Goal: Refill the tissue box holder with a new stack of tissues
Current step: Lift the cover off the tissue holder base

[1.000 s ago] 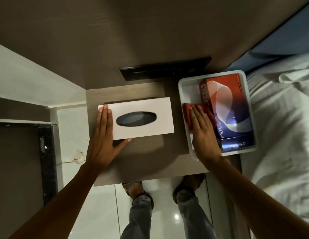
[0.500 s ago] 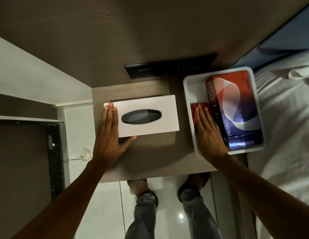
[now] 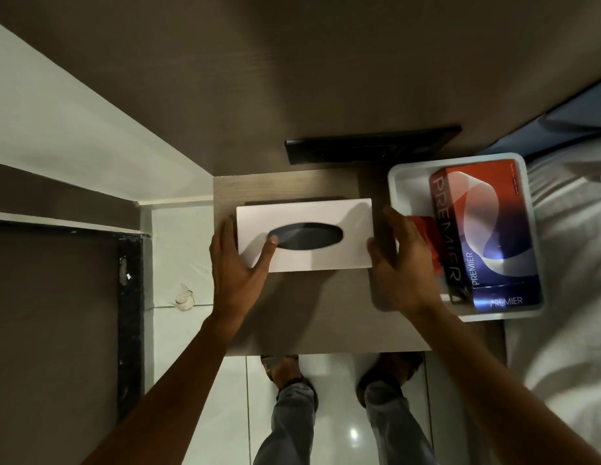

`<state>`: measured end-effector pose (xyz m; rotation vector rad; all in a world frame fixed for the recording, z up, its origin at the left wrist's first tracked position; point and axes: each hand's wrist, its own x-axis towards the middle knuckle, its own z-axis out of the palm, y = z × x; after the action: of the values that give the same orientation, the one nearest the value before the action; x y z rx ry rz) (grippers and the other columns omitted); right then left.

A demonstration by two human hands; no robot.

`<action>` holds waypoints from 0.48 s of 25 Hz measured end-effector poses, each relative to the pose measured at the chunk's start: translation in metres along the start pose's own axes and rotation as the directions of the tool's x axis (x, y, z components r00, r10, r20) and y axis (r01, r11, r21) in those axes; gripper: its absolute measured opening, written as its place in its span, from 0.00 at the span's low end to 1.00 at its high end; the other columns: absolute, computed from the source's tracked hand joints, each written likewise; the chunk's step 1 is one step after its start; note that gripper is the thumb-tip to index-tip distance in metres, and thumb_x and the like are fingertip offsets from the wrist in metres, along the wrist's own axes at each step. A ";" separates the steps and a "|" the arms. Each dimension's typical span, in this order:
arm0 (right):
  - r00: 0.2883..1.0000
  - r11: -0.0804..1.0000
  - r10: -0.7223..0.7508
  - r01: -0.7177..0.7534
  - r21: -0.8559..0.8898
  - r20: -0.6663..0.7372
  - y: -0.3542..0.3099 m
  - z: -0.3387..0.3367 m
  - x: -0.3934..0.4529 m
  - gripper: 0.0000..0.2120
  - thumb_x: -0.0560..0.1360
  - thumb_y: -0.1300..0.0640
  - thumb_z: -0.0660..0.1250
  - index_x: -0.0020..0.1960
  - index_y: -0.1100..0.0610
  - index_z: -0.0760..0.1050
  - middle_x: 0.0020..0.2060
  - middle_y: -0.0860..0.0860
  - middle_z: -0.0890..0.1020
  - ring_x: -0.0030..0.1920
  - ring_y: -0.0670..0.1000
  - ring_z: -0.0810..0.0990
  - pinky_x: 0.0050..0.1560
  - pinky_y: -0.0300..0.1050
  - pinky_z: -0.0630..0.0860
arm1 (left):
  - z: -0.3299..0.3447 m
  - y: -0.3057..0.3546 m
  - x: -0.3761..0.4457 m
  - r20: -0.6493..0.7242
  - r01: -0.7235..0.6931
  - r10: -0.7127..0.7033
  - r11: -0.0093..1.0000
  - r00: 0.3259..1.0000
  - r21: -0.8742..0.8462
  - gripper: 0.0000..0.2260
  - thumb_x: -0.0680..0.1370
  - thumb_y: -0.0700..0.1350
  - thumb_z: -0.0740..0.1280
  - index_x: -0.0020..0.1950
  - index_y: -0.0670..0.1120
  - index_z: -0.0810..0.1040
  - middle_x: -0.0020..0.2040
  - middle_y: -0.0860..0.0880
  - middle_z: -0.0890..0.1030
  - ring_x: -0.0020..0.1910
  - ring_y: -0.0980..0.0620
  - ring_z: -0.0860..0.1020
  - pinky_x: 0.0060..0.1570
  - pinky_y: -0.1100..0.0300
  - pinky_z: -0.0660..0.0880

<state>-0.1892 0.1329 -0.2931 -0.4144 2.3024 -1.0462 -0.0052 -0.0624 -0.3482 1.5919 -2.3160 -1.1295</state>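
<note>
- Head view: you are looking straight down at a small wooden bedside table (image 3: pixel 302 317), and the white tissue box holder (image 3: pixel 320 213) is lying flat near its middle, with the dark oval slot (image 3: pixel 305 235) facing up.
- Your left hand (image 3: pixel 237 270) is sitting at the holder's 9 o'clock end, fingers wrapping over that short edge and the thumb lying on the lid, its tip touching the slot's left end.
- Your right hand (image 3: pixel 398 263) is sitting at the holder's 3 o'clock end, fingers spread fairly wide and curving along that short side; whether it is pressing the holder or just beside it, I cannot tell.
- At 3 o'clock from the holder, a white tray (image 3: pixel 409 182) is resting partly on the table's right edge and partly over the bed (image 3: pixel 567 263).
- Inside the tray, the red and blue tissue box (image 3: pixel 487 236) marked PREMIER is lying flat along the right side.
- A small red packet (image 3: pixel 426 229) is showing just beside that box at its 9 o'clock, partly hidden behind your right hand.
- At 12 o'clock, a black panel (image 3: pixel 369 147) is sitting on the wall.
- At 6 o'clock, your feet (image 3: pixel 285 370) are standing on pale floor tiles (image 3: pixel 232 414).
</note>
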 end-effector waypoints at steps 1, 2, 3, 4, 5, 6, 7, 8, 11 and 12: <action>0.998 0.998 0.057 -0.057 0.035 0.028 -0.006 0.009 0.006 0.29 0.79 0.58 0.70 0.78 0.52 0.65 0.70 0.51 0.75 0.65 0.50 0.78 0.56 0.38 0.82 | 0.000 0.006 0.003 -0.012 0.054 -0.055 0.998 0.998 -0.011 0.40 0.74 0.67 0.73 0.81 0.51 0.65 0.76 0.45 0.71 0.74 0.43 0.74 0.71 0.39 0.78; 0.992 0.992 0.114 -0.116 0.040 0.048 -0.010 0.017 0.012 0.30 0.79 0.56 0.71 0.77 0.54 0.65 0.69 0.54 0.76 0.65 0.53 0.79 0.57 0.45 0.84 | 0.000 0.010 0.005 -0.010 0.094 -0.094 0.996 0.995 0.000 0.40 0.73 0.66 0.75 0.78 0.50 0.67 0.74 0.44 0.73 0.72 0.43 0.75 0.70 0.40 0.79; 0.984 0.985 0.168 -0.170 0.027 0.056 -0.013 0.024 0.018 0.31 0.78 0.54 0.73 0.77 0.56 0.65 0.68 0.56 0.77 0.65 0.56 0.80 0.59 0.50 0.84 | 0.000 0.014 0.008 0.002 0.122 -0.122 0.992 0.993 0.017 0.39 0.73 0.66 0.76 0.77 0.49 0.68 0.72 0.44 0.74 0.71 0.42 0.76 0.70 0.40 0.79; 0.975 0.975 0.219 -0.220 0.016 0.046 -0.013 0.031 0.022 0.32 0.77 0.52 0.74 0.76 0.58 0.66 0.67 0.57 0.78 0.65 0.57 0.80 0.60 0.53 0.83 | 0.002 0.017 0.011 0.017 0.138 -0.138 0.990 0.990 0.025 0.39 0.73 0.65 0.77 0.77 0.49 0.69 0.71 0.44 0.76 0.71 0.42 0.76 0.70 0.42 0.79; 0.964 0.964 0.264 -0.265 0.006 0.022 -0.013 0.036 0.026 0.33 0.75 0.51 0.76 0.74 0.59 0.67 0.67 0.58 0.78 0.65 0.59 0.80 0.61 0.56 0.83 | 0.003 0.020 0.014 0.026 0.149 -0.149 0.989 0.988 0.020 0.38 0.73 0.64 0.77 0.76 0.48 0.70 0.71 0.44 0.77 0.70 0.42 0.78 0.70 0.44 0.79; 0.953 0.953 0.302 -0.302 -0.003 -0.008 -0.013 0.040 0.028 0.33 0.74 0.49 0.77 0.73 0.60 0.69 0.66 0.58 0.79 0.65 0.59 0.80 0.61 0.57 0.83 | 0.006 0.022 0.017 0.024 0.161 -0.162 0.987 0.987 0.015 0.36 0.73 0.63 0.78 0.75 0.48 0.72 0.70 0.44 0.79 0.70 0.42 0.79 0.69 0.47 0.79; 0.942 0.943 0.334 -0.334 -0.010 -0.032 -0.012 0.044 0.030 0.33 0.73 0.48 0.78 0.71 0.60 0.70 0.65 0.58 0.79 0.64 0.59 0.80 0.60 0.58 0.83 | 0.008 0.024 0.020 0.010 0.179 -0.180 0.984 0.984 0.019 0.35 0.73 0.61 0.78 0.74 0.46 0.73 0.69 0.44 0.80 0.69 0.42 0.80 0.67 0.50 0.78; 0.932 0.933 0.360 -0.361 -0.015 -0.045 -0.012 0.048 0.032 0.34 0.71 0.47 0.79 0.70 0.60 0.71 0.64 0.58 0.79 0.63 0.59 0.80 0.60 0.58 0.83 | 0.010 0.025 0.024 -0.007 0.202 -0.202 0.979 0.979 0.025 0.34 0.73 0.60 0.79 0.72 0.45 0.75 0.68 0.43 0.81 0.68 0.41 0.80 0.63 0.54 0.77; 0.915 0.911 0.397 -0.402 -0.093 -0.072 -0.013 0.056 0.037 0.35 0.69 0.46 0.80 0.68 0.61 0.71 0.65 0.59 0.76 0.65 0.61 0.78 0.63 0.59 0.81 | 0.009 0.027 0.029 -0.017 0.264 -0.264 0.964 0.964 0.015 0.30 0.72 0.57 0.80 0.68 0.43 0.78 0.65 0.43 0.83 0.65 0.41 0.82 0.54 0.59 0.73; 0.909 0.902 0.409 -0.416 -0.115 -0.080 -0.014 0.058 0.039 0.36 0.68 0.46 0.80 0.68 0.61 0.71 0.66 0.60 0.75 0.66 0.62 0.76 0.64 0.60 0.80 | 0.008 0.028 0.030 -0.011 0.281 -0.280 0.960 0.960 0.016 0.29 0.72 0.56 0.81 0.67 0.43 0.78 0.64 0.43 0.83 0.64 0.41 0.83 0.53 0.60 0.73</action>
<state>-0.1841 0.0705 -0.3279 0.0608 2.3703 -0.7054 -0.0440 -0.0788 -0.3458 1.9761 -2.1471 -1.1533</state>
